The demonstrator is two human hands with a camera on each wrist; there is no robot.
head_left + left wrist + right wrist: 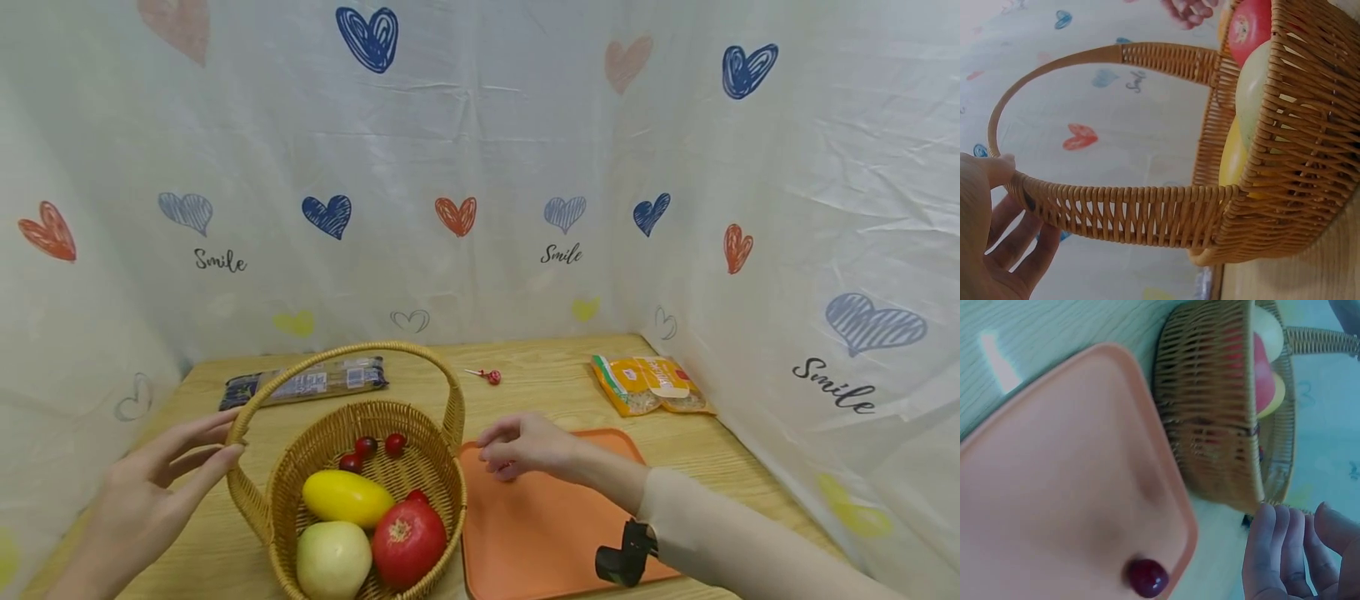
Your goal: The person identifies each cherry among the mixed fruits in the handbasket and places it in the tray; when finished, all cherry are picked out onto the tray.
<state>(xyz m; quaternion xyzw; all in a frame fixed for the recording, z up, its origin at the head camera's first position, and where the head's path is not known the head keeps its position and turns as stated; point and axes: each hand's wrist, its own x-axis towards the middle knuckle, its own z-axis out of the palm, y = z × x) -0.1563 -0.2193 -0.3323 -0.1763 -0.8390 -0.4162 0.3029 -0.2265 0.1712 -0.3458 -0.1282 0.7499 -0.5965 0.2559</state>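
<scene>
A wicker basket [281, 467] with a tall handle [352, 348] stands front and centre. In it lie a yellow oval fruit [347, 497], a pale green round fruit [333, 560], a red pomegranate [409, 542] and several dark red cherries [395, 444]. My left hand [146, 492] pinches the handle's left side between thumb and fingers, as the left wrist view also shows. Right of the basket, my right hand [528, 446] hovers above the orange tray [540, 542], fingers loosely bent, holding nothing. One cherry [1147, 578] rests on the tray near its edge, mostly hidden by that hand in the head view.
Behind the basket lies a long clear-and-blue packet [322, 382]. A lollipop [491, 377] is at the back middle, and an orange food bag [652, 385] at the back right. A white curtain printed with hearts [457, 275] borders the wooden table [517, 354].
</scene>
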